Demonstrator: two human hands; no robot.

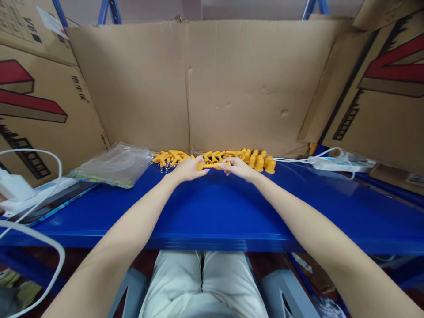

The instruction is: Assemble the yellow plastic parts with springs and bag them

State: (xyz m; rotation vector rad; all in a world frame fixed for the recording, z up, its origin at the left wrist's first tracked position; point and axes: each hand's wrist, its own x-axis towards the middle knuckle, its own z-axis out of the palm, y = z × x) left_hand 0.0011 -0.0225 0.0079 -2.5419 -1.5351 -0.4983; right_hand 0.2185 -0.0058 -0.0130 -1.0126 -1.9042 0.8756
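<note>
Yellow piece (216,166) between both hands (188,169), one end in each one's grasp.

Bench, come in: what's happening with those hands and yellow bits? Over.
Left hand and right hand close together, holding a yellow piece. More yellow parts close behind and alongside. Plastic bags lie off to the left.

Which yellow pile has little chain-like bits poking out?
The leftmost, branch-shaped pile beside the left hand; the cup-shaped pieces beside the right hand show none.
</note>
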